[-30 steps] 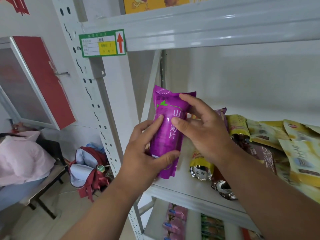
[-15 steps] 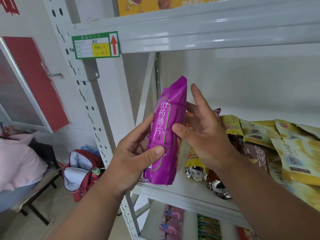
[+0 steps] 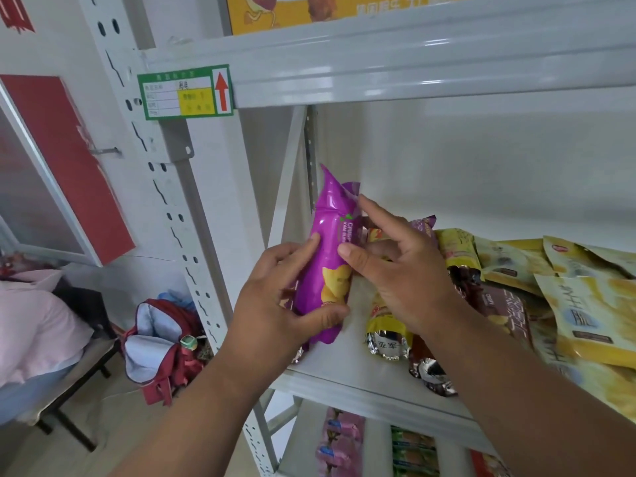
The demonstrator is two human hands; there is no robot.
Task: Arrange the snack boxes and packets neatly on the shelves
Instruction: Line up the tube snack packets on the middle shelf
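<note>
A purple snack packet (image 3: 328,256) stands upright at the left end of the white shelf (image 3: 344,370). My left hand (image 3: 278,297) grips its lower half, thumb across the front and fingers behind. My right hand (image 3: 399,270) touches the packet's right side with its thumb and forefinger, the other fingers spread. Behind that hand lie yellow and brown packets (image 3: 389,339), some foil ends pointing forward, and a loose heap of yellow packets (image 3: 564,290) spreads along the shelf to the right.
The steel upright (image 3: 179,215) with its green label (image 3: 186,92) stands left of the packet. An orange box (image 3: 309,10) sits on the shelf above. Pink and green packets (image 3: 344,442) lie on the shelf below. A red bag (image 3: 161,342) sits on the floor at left.
The purple packet has been turned about its long axis and moved deeper onto the shelf. Both hands followed it; my right hand slid from its back to its right side.
</note>
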